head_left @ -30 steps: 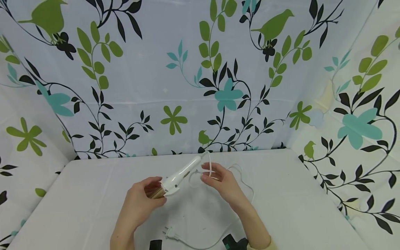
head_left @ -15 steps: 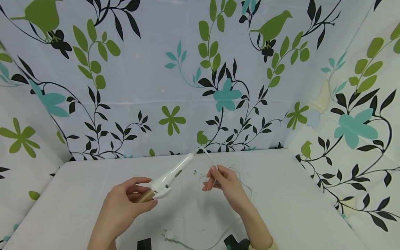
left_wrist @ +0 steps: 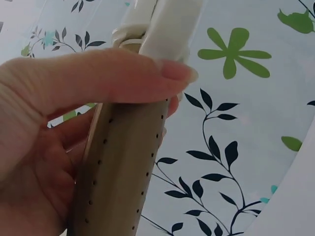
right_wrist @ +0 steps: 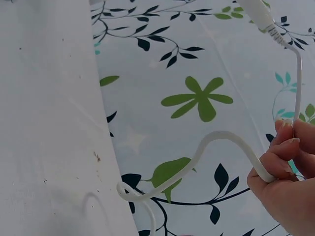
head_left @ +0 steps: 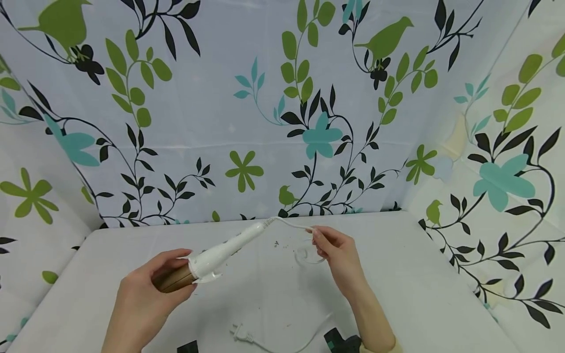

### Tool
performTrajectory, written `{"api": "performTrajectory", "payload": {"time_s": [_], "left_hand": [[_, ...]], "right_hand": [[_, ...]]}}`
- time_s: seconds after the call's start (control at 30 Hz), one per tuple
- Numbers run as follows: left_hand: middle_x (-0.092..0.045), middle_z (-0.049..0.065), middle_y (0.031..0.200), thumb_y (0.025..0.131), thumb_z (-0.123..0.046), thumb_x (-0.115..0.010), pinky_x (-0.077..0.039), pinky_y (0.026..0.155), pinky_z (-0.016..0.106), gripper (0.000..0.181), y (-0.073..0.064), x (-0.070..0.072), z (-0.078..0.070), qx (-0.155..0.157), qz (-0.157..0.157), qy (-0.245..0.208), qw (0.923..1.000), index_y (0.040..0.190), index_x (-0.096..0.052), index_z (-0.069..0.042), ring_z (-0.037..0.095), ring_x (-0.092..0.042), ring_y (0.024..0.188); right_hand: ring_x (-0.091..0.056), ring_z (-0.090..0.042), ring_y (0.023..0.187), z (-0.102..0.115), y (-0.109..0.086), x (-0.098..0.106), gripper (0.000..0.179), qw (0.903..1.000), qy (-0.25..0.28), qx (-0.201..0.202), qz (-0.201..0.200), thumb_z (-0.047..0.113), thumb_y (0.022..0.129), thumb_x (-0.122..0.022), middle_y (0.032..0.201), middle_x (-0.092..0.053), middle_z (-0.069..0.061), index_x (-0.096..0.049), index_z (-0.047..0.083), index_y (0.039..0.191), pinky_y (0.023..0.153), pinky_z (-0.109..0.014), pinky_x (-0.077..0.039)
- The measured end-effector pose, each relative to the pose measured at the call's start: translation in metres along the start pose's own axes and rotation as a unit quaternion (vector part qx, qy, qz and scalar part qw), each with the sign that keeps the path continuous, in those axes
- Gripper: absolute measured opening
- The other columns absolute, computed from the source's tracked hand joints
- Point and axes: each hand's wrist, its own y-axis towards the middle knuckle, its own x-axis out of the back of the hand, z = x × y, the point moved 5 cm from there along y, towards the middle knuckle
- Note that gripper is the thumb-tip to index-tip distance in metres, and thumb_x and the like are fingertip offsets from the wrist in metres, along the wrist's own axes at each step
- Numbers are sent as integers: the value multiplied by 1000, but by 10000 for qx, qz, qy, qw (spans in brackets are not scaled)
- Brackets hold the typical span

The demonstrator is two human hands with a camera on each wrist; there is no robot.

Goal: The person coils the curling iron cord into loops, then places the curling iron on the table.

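Observation:
A white curling iron [head_left: 227,249] is held above the table, its handle slanting up toward the right. My left hand [head_left: 143,296] grips the gold barrel [head_left: 176,278] close to the handle. Rows of small dark holes run along the barrel [left_wrist: 123,167] in the left wrist view, with the thumb [left_wrist: 113,76] lying across it. My right hand [head_left: 337,255] pinches the white cord [head_left: 287,223] a short way from the handle's end. In the right wrist view, the cord [right_wrist: 216,135] leaves the curled fingers and bends down in a loop.
A white two-prong plug [head_left: 242,333] lies on the white table [head_left: 419,284] near its front. Black objects show at the bottom edge, one a strap-like piece [head_left: 342,342] by the right forearm. Dark specks dot the tabletop. A leaf-patterned cloth [head_left: 198,122] stands behind and at both sides.
My left hand has moved left with the curling iron, which has turned so its button no longer shows. My right hand has moved right, its loose fingers now pinching the cord, which stretches out straighter.

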Motion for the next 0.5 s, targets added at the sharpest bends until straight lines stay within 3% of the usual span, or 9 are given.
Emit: {"api": "performTrajectory", "payload": {"time_s": [0.3, 0.5], "left_hand": [[-73, -5, 106, 66, 2, -89, -46, 76, 6, 65, -1, -4, -19, -659, -494, -380, 9959, 121, -69, -26, -4, -61, 91], [-74, -6, 104, 64, 6, -89, -45, 77, 4, 65, -2, -6, -27, -825, -711, -304, 9936, 117, -71, -26, -4, -62, 91]], "right_hand": [[-48, -13, 63, -3, 0, 2, 13, 9950, -698, 162, -700, 15, 97, -66, 82, -68, -10, -65, 3, 103, 58, -20, -41], [-51, -14, 62, -9, -3, -15, 10, 9794, -1915, 466, -447, 12, 98, -63, 80, -69, -12, -65, 4, 93, 53, -20, -41]]}}
